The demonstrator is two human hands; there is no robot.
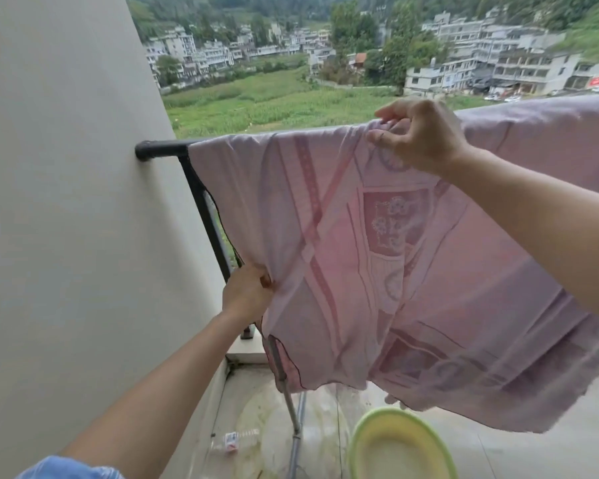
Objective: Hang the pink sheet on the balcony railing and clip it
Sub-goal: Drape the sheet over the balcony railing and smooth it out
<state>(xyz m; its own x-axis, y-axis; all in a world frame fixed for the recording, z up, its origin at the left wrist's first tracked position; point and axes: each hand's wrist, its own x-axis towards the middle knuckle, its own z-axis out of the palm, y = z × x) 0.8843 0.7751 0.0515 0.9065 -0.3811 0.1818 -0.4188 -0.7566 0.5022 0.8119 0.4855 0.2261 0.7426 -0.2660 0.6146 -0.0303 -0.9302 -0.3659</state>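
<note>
Over the balcony railing point(159, 148), both hands pinch the pink sheet point(343, 257): right hand point(417, 134) high, left hand point(246, 293) low.

A pale pink sheet point(377, 257) is seen, patterned with darker pink bands, squares and flowers. The railing point(163, 148) is black, the basin point(395, 447) yellow-green, the wall point(66, 202) off-white, the sleeve point(66, 470) light blue.
</note>
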